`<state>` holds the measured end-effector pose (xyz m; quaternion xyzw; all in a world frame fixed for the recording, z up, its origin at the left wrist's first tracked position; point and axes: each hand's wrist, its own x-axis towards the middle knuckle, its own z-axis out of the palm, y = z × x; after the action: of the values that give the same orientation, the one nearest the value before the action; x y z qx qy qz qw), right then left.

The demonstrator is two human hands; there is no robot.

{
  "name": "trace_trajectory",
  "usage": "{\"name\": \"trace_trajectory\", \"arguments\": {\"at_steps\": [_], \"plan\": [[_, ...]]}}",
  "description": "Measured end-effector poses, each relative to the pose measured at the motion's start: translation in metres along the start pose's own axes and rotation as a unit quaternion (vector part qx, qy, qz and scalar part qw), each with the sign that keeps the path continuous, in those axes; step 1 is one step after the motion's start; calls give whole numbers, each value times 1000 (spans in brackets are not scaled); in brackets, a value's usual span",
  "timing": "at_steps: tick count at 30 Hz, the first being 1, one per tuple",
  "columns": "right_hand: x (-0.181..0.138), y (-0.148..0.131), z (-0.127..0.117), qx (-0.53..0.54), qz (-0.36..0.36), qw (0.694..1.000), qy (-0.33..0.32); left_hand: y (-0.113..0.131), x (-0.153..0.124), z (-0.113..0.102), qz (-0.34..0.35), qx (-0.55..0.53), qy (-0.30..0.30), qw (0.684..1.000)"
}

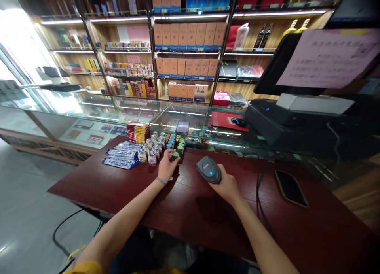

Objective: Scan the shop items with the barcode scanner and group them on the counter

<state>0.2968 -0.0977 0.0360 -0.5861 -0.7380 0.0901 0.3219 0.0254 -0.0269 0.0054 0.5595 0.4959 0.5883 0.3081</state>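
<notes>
While the right hand (227, 185) wraps around the handle of a dark scanner (208, 170), holding it above the table (192, 214) with its blue light showing, the left hand (166, 166) reaches well apart from it, fingers curled and only a little open. Its thumb and fingertips are at a small green pack (175, 155), just beside the near end of a short row of green packs (181, 146); whether they grip it or merely touch it, I cannot tell.

Beyond, tall shelves (252, 23) carry rows of orange boxes (196, 36) and some bottles. In front of them runs a glass display case (196, 110) with goods inside. On the table, small clear jars (152, 158) with silvery lids stand grouped just left of the left hand, some with pink contents, some pale yellow.

Off to the right, a monitor (267, 74) bears a pink paper sheet (320, 60). A red mat (227, 120) lies on the glass. Blue-and-silver sachets (120, 162) lie at the left, near a stack of red-and-yellow packs (138, 132). A phone (291, 188) rests right of the right hand, with a black cable (258, 193) between them. Blue packs (171, 140) stand between the jars and the green row. The left hand partly hides the green pack.
</notes>
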Motion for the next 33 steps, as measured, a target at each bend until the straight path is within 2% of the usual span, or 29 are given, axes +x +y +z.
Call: {"name": "trace_trajectory", "arguments": {"at_steps": [3, 12, 20, 33], "plan": [[1, 4, -1, -2, 15, 1000, 9, -1, 2, 8, -10, 25, 22, 999], [2, 6, -5, 12, 31, 999, 39, -19, 11, 26, -9, -5, 93, 996], [3, 6, -4, 5, 38, 999, 25, -31, 16, 32, 60, 101, 85, 989], [1, 6, -4, 21, 41, 999, 22, -32, 19, 36, 77, 47, 97, 991]]}}
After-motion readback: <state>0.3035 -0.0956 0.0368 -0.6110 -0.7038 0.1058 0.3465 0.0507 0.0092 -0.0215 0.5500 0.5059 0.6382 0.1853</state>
